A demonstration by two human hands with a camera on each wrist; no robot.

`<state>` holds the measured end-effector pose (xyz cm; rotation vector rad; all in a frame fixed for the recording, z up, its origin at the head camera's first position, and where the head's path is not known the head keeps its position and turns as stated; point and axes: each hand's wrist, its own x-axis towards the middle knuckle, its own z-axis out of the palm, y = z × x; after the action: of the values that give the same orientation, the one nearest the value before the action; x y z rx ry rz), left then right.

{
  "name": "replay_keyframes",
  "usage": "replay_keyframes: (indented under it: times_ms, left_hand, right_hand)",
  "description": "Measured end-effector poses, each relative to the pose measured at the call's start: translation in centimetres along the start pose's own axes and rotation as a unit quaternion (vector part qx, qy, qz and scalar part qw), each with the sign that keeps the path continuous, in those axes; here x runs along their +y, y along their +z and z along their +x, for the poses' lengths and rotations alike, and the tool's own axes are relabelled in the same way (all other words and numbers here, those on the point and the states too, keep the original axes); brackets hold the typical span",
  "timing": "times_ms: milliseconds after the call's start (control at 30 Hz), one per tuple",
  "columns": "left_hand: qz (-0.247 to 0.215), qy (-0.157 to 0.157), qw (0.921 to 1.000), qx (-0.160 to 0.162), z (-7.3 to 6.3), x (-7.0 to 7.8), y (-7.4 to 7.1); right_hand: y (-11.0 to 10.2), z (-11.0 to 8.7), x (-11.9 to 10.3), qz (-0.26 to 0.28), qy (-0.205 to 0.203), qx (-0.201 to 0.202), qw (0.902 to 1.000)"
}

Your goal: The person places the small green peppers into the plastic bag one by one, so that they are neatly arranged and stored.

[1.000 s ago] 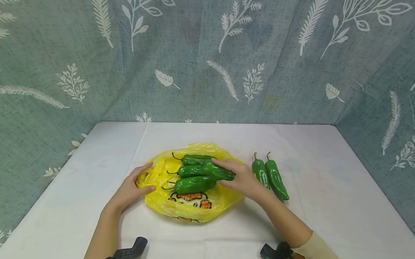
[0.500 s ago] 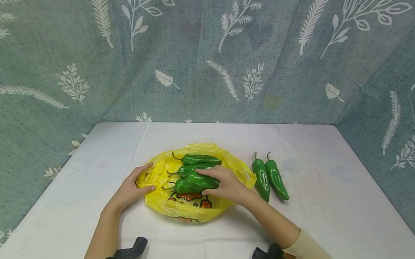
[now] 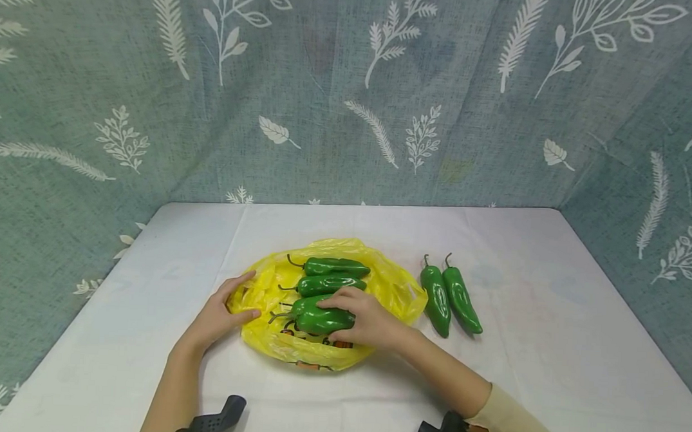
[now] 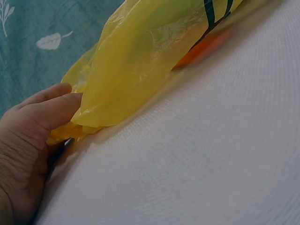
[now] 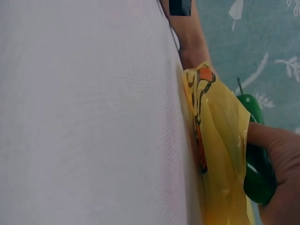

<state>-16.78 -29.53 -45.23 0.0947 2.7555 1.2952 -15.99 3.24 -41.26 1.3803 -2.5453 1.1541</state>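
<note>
My right hand (image 3: 370, 320) grips a glossy green chili pepper (image 3: 324, 319), low over the near side of a yellow plastic bag (image 3: 259, 341). Its stem points left, and it partly covers another green pepper beneath it. Farther back, a second pepper (image 3: 325, 285) and a third pepper (image 3: 335, 266) lie side by side on the bag. My left hand (image 3: 216, 317) holds the bag's left end, thumb and forefinger spread around it. In the right wrist view the held pepper (image 5: 258, 178) shows behind the bag's raised edge.
Two more green peppers, a nearer one (image 3: 436, 300) and a farther one (image 3: 461, 301), lie just right of the bag on the white tablecloth (image 3: 549, 354). Behind the table hangs a grey-green leaf-print cloth (image 3: 326, 144).
My right hand has carried the pepper leftward and toward me, from over the middle pepper down to the nearest one. My left hand and the bag's left end have stayed put.
</note>
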Motion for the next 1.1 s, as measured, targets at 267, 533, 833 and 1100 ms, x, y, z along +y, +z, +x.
replay_keyframes:
  times_ms: [267, 533, 833, 1100]
  left_hand:
    - [0.003, 0.0, 1.0, 0.001, 0.1, 0.0, 0.0]
    - [0.004, 0.004, 1.0, 0.0, 0.1, 0.0, 0.0]
    - [0.007, 0.003, 1.0, 0.001, 0.1, 0.0, 0.0]
    - [0.006, 0.002, 1.0, 0.001, 0.1, -0.1, 0.1]
  right_hand:
    - [0.9, -0.4, 0.5, -0.024, 0.006, -0.018, 0.9995]
    - [1.6, -0.8, 1.0, -0.084, -0.031, -0.008, 0.996]
    - [1.7, -0.8, 1.1, -0.072, -0.022, 0.003, 0.9971]
    - [1.2, -0.8, 0.7, -0.021, -0.011, 0.011, 0.9996]
